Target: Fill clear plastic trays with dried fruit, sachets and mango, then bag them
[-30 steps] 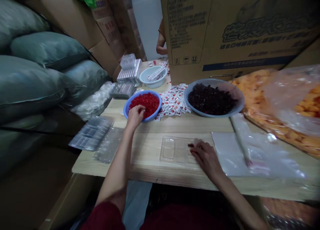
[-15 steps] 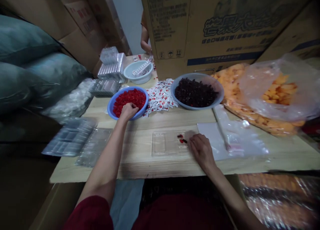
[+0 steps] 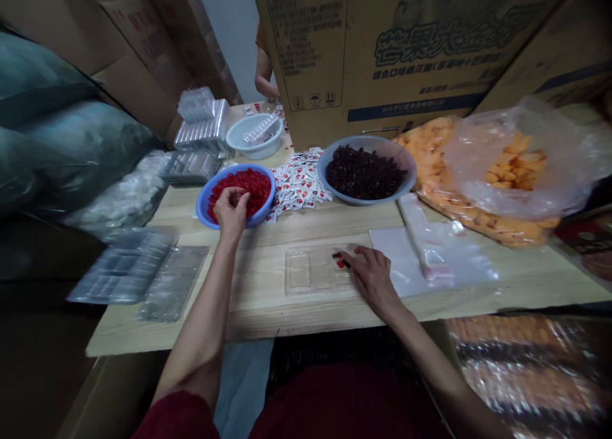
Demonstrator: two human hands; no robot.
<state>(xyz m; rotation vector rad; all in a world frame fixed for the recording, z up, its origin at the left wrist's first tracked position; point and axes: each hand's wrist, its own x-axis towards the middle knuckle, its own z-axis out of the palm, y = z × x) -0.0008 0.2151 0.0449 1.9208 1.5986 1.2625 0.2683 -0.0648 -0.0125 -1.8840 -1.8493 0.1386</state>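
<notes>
My left hand [image 3: 231,211] is over the near side of a blue bowl [image 3: 203,218] of small red pieces [image 3: 255,185]. Its thumb and fingers curl toward each other in a pinch; anything between the tips is too small to make out. On the table lies a clear plastic tray [image 3: 299,272] with shallow compartments. A few red and dark pieces [image 3: 340,262] sit in its right part. Over that end is my right hand [image 3: 373,274], its index finger stretched out to those pieces and the other fingers loosely bent.
A pale bowl of dark pieces [image 3: 366,174] stands behind the tray, beside many small white-and-red sachets [image 3: 303,178]. Bagged orange food [image 3: 516,165] and clear bags [image 3: 459,254] lie right. Stacked clear trays [image 3: 127,260] are left. Cartons [image 3: 310,57] rise behind; another person's arm [image 3: 264,72] shows.
My left hand has lifted slightly from the red pieces, its thumb and fingers now showing. My right hand has reached over the tray, index finger extended to the pieces. The view has shifted slightly.
</notes>
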